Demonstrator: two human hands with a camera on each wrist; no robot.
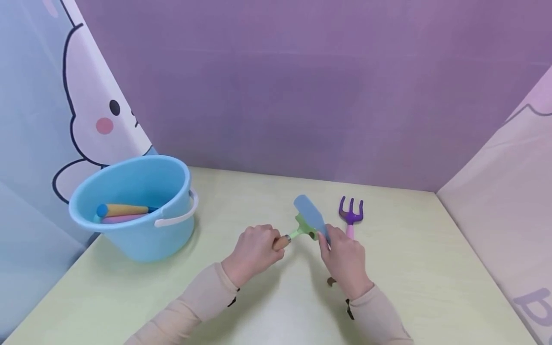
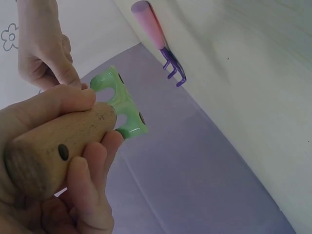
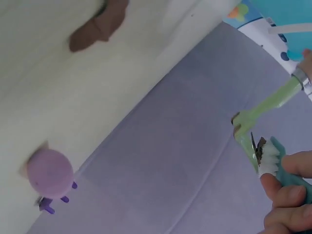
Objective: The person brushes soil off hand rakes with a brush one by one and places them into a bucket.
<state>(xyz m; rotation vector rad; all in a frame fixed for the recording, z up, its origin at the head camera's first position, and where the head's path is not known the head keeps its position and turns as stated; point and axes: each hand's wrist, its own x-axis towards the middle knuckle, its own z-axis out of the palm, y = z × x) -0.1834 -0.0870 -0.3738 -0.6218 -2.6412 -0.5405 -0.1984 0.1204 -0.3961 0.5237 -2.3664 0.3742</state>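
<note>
Gripping rake in left hand; holding brush in right hand, at rake head. Just behind right hand, scrap; beyond, fork; left of left hand, bucket. Could scatter dark bits if brushing too hard.

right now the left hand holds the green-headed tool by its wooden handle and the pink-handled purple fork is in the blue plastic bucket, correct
No: the head view shows the purple fork on the pale table, not in the bucket; the left hand does hold the tool by its wooden handle.
</note>
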